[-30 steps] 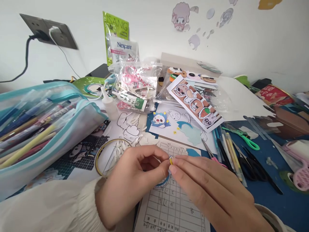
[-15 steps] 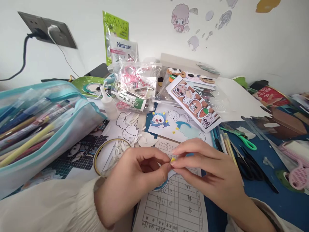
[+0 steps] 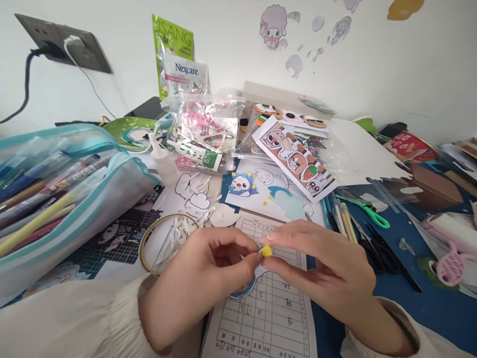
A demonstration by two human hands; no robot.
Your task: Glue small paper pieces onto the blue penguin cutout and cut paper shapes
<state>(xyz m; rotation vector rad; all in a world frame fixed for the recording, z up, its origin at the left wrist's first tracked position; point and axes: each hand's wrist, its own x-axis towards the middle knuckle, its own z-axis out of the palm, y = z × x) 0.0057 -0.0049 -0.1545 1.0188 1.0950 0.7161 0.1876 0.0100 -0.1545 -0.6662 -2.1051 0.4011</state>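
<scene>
My left hand pinches a small paper cutout between thumb and fingertips, and its square yellow tip sticks out to the right. Below that grip shows a blue-edged rounded paper piece, mostly covered by my fingers; I cannot tell whether it joins the yellow-tipped part. My right hand is beside it with fingers apart, its thumb and fingertips around the yellow tip without closing on it. Under both hands lies a handwritten table sheet. Beyond it rests a sheet with a blue cartoon penguin and outline drawings.
A tape roll and paper scraps lie left of my hands, near a full pen pouch. A white glue bottle stands behind. Green-handled scissors and black scissors lie to the right.
My right fingers have spread from their pinch on the yellow tip, which now shows more fully. My left hand keeps its grip. The whole view has shifted slightly.
</scene>
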